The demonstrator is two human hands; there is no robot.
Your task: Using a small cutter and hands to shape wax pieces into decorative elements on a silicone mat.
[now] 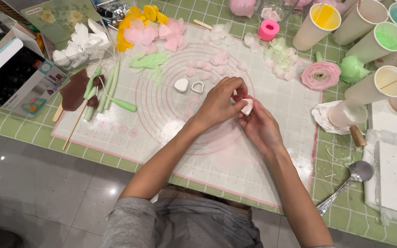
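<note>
Metal spoon [345,183] lies nearest, at the mat's right edge. Above it, both hands meet over the translucent work mat [171,133]: left hand [219,103] pinches a small white petal piece [247,107] from above, right hand [259,127] cradles it below, fingers curled shut on it. Beyond: two heart-shaped cutters [189,86], loose pale petals [217,62], finished pink flower [320,75], paper cups of coloured paste [382,41].
</note>
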